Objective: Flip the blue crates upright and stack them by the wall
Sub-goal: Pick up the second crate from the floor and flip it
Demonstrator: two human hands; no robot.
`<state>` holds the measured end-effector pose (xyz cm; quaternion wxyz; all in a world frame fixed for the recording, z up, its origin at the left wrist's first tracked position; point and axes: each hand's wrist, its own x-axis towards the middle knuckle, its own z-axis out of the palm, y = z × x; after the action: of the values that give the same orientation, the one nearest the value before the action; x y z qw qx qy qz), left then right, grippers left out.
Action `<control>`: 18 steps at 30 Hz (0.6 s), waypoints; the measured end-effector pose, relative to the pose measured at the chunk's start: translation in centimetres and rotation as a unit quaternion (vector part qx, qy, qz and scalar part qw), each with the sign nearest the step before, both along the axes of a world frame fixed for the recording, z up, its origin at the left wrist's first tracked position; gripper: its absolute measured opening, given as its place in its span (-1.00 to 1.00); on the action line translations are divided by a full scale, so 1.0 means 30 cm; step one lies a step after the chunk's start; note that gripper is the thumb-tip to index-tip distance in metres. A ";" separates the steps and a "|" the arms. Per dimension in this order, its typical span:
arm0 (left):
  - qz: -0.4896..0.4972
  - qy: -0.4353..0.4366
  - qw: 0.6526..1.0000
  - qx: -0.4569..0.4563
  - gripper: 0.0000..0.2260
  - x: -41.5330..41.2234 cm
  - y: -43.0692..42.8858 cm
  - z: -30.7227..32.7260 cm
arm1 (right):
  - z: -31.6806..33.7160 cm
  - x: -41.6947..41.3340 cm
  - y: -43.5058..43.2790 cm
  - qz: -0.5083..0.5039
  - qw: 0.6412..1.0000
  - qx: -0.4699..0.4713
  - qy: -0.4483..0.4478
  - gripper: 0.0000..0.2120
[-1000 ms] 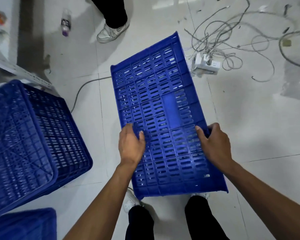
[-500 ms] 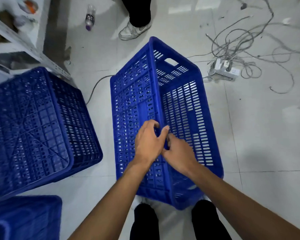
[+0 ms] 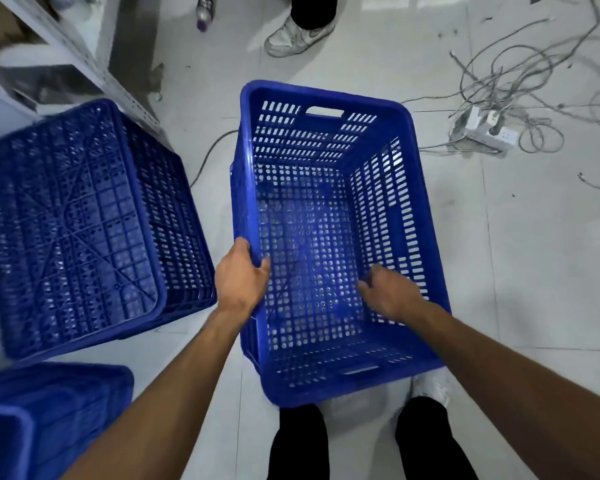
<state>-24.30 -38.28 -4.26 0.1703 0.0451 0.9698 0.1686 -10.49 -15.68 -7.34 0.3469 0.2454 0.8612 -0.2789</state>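
A blue perforated crate (image 3: pixel 326 140) stands upright on the floor in front of me, its open top facing up. My left hand (image 3: pixel 241 277) grips the crate's left rim. Over the inside near the right wall hovers my right hand (image 3: pixel 390 292), fingers loosely spread and holding nothing. To the left a second blue crate (image 3: pixel 70 230) lies upside down, bottom grid upward. A third blue crate (image 3: pixel 42 410) shows partly at the lower left corner.
A metal shelf frame (image 3: pixel 94 71) stands at the upper left. Another person's white shoe (image 3: pixel 297 36) is at the top. A power strip (image 3: pixel 489 131) with tangled cables (image 3: pixel 520 74) lies at the upper right. A bottle (image 3: pixel 203 12) stands at the top.
The crate went from upside down, through lying on its side, to upright with its opening up. My hands moved from its bottom to its rim and interior.
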 end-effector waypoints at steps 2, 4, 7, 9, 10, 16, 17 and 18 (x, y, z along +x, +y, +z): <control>0.000 -0.007 1.000 -0.007 -0.68 -0.005 -0.037 -0.031 | -0.019 0.010 0.052 0.023 0.999 0.039 -0.013 -0.61; 0.002 -0.020 1.000 -0.017 -0.66 -0.011 -0.071 -0.061 | -0.027 0.031 0.099 0.054 0.995 0.075 -0.033 -0.60; 0.006 -0.041 0.999 -0.022 -0.66 -0.004 -0.108 -0.113 | -0.046 0.075 0.162 0.068 0.992 0.100 -0.039 -0.57; 0.008 -0.057 0.998 -0.034 -0.65 0.007 -0.120 -0.150 | -0.064 0.092 0.201 0.040 0.993 0.098 -0.045 -0.56; 0.008 -0.067 0.997 -0.041 -0.64 0.011 -0.126 -0.168 | -0.076 0.098 0.219 0.028 0.994 0.094 -0.048 -0.56; 0.064 -0.155 0.986 -0.016 -0.64 0.056 -0.115 -0.282 | -0.132 0.111 0.313 0.011 0.990 0.134 -0.036 -0.65; 0.074 -0.159 0.984 -0.013 -0.64 0.069 -0.108 -0.295 | -0.135 0.106 0.323 0.010 0.989 0.142 -0.029 -0.66; 0.082 -0.164 0.983 -0.013 -0.64 0.083 -0.100 -0.310 | -0.140 0.100 0.335 0.016 0.989 0.148 -0.024 -0.66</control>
<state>-21.80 -41.29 -13.55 0.3136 -0.0650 0.9310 0.1749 -7.49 -5.62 -11.54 0.3318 0.2870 0.8881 -0.1372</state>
